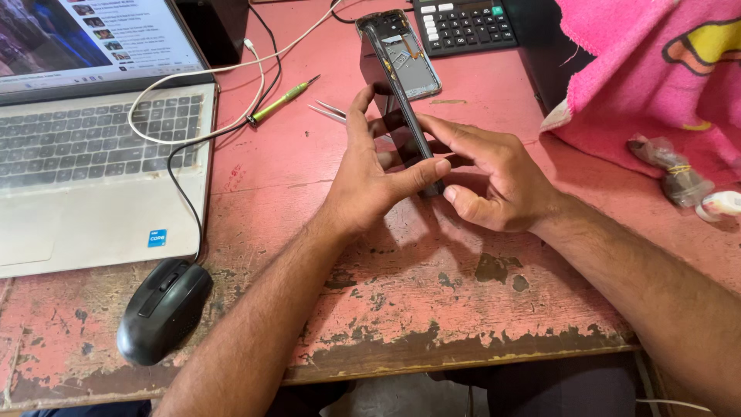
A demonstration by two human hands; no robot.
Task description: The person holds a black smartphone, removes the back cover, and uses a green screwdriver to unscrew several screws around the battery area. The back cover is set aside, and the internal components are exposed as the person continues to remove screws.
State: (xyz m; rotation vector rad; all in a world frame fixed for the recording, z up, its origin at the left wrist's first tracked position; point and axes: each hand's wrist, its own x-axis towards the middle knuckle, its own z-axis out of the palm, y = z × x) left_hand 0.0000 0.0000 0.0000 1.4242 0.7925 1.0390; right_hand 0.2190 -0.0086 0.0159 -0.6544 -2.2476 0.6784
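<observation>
Between the fingers of both hands a dark phone [401, 108] stands on its lower end on the red, worn counter [432, 286], tilted away so that its opened back with bare inner parts faces up at the far end. Left hand [370, 174] has its fingers pressed around the near edge of the phone, thumb laid across the lower end and forefinger raised along the side; right hand [490, 181] pinches the other edge, its fingers stretched flat along the frame. Just beyond the left fingers lie steel tweezers [328, 110] and a green screwdriver [282, 100], both near but apart from the phone. Farther left of the fingers sits an open laptop [93, 193], with a white cable [193, 73] and a black cable [181, 181] looping over its corner, and a black mouse [164, 309] close to the left forearm. Past the phone's top rests a calculator [463, 25]. Right of the fingers a pink cloth [633, 85] lies heaped, a small wrapped bundle [679, 174] on its edge.
</observation>
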